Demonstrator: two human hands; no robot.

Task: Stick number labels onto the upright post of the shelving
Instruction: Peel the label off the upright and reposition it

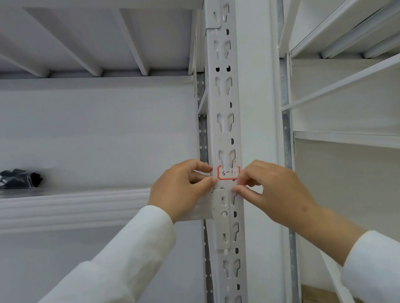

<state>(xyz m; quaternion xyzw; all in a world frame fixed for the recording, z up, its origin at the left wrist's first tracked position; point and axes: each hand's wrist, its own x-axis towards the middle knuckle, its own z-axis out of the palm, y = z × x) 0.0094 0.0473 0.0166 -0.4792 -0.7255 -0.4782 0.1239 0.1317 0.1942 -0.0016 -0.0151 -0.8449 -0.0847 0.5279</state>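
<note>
A white slotted upright post (221,92) runs up the middle of the head view. A white label with a red border and handwritten marks (229,172) lies flat across the post's front face. My left hand (181,189) pinches the label's left edge between thumb and forefinger. My right hand (272,190) touches the label's right and lower edge with its fingertips. Both sleeves are white. Whether the label is fully stuck down I cannot tell.
A white shelf board (61,207) meets the post at hand height on the left, and a dark bag in clear plastic (19,179) lies on it. Another shelf's underside (72,41) is overhead. A second shelving unit (359,54) stands to the right.
</note>
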